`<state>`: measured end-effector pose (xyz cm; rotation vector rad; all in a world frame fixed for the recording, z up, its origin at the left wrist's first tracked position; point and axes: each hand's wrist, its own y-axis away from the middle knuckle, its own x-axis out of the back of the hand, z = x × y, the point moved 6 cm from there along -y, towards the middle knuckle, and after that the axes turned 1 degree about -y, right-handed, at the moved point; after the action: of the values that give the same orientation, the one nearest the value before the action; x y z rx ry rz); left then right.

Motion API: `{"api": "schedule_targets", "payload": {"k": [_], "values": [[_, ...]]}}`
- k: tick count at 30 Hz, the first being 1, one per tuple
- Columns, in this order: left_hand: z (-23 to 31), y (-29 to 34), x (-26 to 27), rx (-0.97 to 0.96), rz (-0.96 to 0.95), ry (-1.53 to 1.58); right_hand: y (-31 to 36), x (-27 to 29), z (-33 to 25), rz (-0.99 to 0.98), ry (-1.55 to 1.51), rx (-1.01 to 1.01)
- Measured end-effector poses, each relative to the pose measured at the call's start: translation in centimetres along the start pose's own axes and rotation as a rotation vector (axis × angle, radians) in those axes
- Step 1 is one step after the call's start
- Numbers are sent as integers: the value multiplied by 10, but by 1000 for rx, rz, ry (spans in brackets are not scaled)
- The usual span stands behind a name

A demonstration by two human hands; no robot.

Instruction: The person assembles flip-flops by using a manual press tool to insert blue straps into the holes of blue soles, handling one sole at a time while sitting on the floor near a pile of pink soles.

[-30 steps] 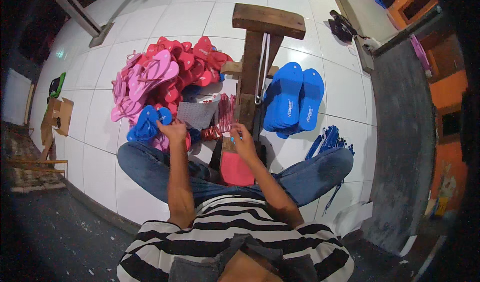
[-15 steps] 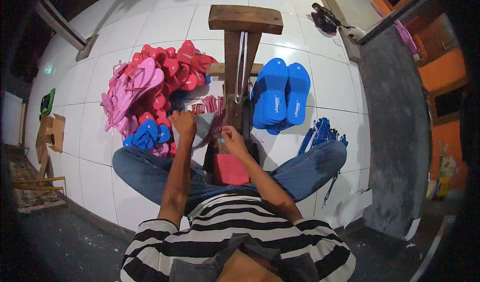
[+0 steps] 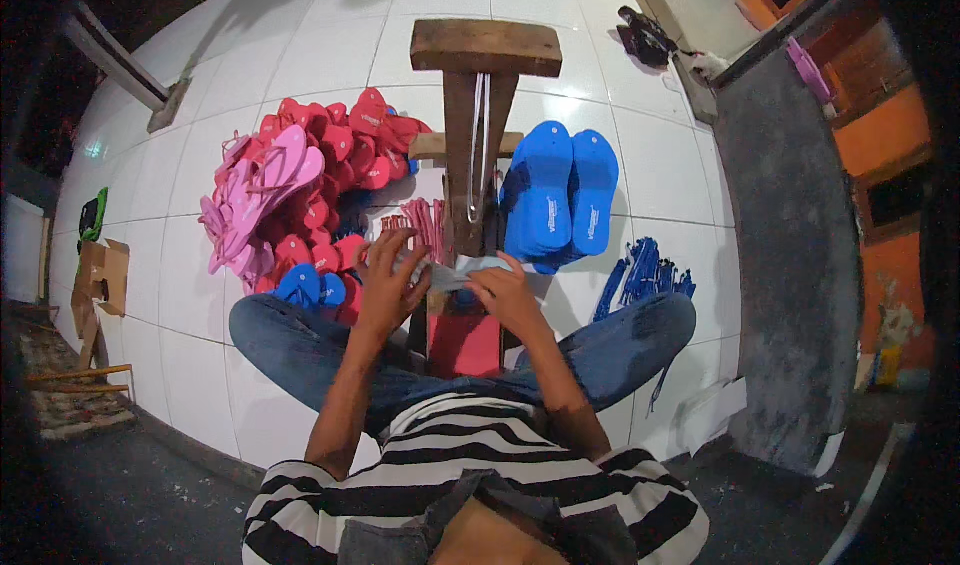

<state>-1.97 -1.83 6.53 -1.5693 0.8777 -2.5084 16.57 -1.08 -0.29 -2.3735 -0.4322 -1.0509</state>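
My left hand [image 3: 385, 290] and my right hand [image 3: 505, 293] are up in front of my lap, with a pale, thin, crumpled sheet [image 3: 465, 268] stretched between them. It looks like a plastic bag, but its kind is not certain. The right fingers pinch its right end. Curled left fingers hold the other end, partly hiding it. Just beyond the hands stands a wooden stand [image 3: 465, 155] with a crossbar on top and a looped metal rod along its post. A red pad [image 3: 465, 343] lies at its near end, between my legs.
Red flip-flops [image 3: 335, 145] and pink flip-flops [image 3: 262, 190] are heaped to the left, with blue flip-flops [image 3: 305, 285] nearer. Blue soles [image 3: 545, 200] are stacked right of the stand. Blue straps [image 3: 650, 273] lie by my right knee, pink straps [image 3: 425, 227] beyond my hands.
The pale sheet, earlier hanging from my left hand, now spans both hands. My left hand has come nearer and right; my right hand has moved right and taken hold of the sheet.
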Motion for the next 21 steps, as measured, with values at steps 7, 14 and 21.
{"api": "schedule_targets", "payload": {"k": [7, 14, 21], "values": [[-18, 12, -2, 118, 281, 181, 51, 131, 50, 728, -197, -611], [-29, 40, -108, 503, -183, 774, 85, 186, 156, 1482, -297, -881], [24, 54, -136, 200, -520, 604, 176, 87, 288, 1448, 27, -1661]]}}
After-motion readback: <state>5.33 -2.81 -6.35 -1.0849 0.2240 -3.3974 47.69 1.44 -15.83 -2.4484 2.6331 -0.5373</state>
